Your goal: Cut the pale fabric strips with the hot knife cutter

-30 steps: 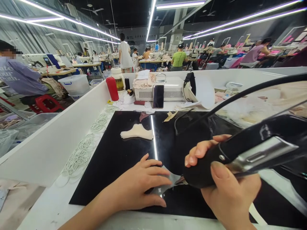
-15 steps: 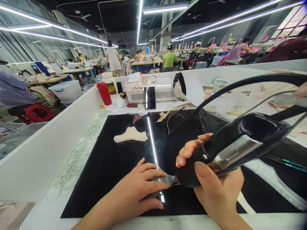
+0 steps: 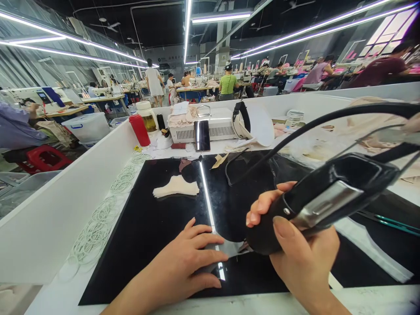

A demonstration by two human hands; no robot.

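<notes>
My left hand (image 3: 193, 251) lies flat, fingers spread, on a small thin grey sheer piece (image 3: 233, 249) on the shiny black board (image 3: 157, 253). My fingers cover part of that piece. My right hand (image 3: 302, 262) is wrapped around a black corded handheld tool (image 3: 331, 197) with a metal plate on its side. The tool tilts down to the left, and its rounded nose is at the right end of the sheer piece, hiding the exact contact. A stack of cream fabric cutouts (image 3: 176, 187) lies farther back on the board.
Pale green elastic rings (image 3: 90, 238) line the left side. A white box (image 3: 219, 127), a phone (image 3: 201, 135) and a red cup (image 3: 139, 130) stand behind. The black cable (image 3: 305, 124) arches over the right. A whitish strip (image 3: 374, 249) lies there. Several people work beyond the partition.
The tool and my right hand have moved slightly right, away from my left hand, showing more of the sheer piece between. My left hand stays flat on it.
</notes>
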